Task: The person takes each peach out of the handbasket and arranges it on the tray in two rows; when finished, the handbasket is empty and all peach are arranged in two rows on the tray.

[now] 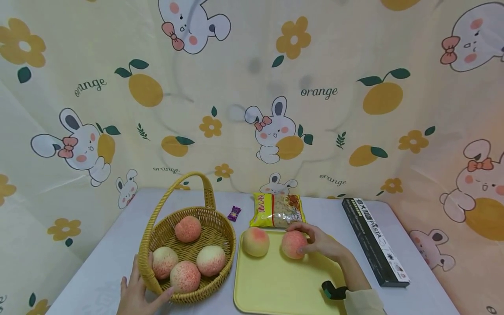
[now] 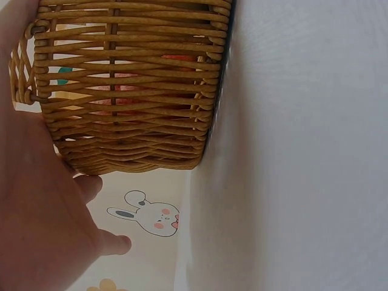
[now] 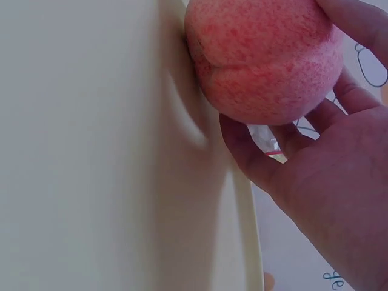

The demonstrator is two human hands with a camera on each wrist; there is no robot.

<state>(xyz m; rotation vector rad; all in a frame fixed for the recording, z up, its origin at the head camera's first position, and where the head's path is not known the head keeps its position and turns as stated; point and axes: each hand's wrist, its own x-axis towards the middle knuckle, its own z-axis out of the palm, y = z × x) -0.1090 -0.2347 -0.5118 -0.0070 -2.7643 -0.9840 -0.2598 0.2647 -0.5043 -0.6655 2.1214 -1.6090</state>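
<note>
My right hand [image 1: 320, 243] holds a pink peach [image 1: 294, 245] at the far part of a yellow tray [image 1: 283, 284], fingers and thumb around its sides. The right wrist view shows this peach [image 3: 267, 60] close to the tray surface. Left of it, a paler peach [image 1: 256, 242] sits on the tray. My left hand [image 1: 139, 291] grips the left side of a wicker basket [image 1: 204, 296], thumb at the near rim, a fingertip over the edge, other fingers spread outside. Several peaches lie in the basket, among them a pink one [image 1: 188, 229] at the back.
A yellow food packet [image 1: 277, 211] lies behind the tray, with a small purple wrapped sweet [image 1: 234, 213] to its left. A long black pasta box [image 1: 376, 243] lies at the right. The basket's tall arched handle [image 1: 169, 192] rises on its left side. A patterned cloth [image 1: 236, 87] hangs behind the table.
</note>
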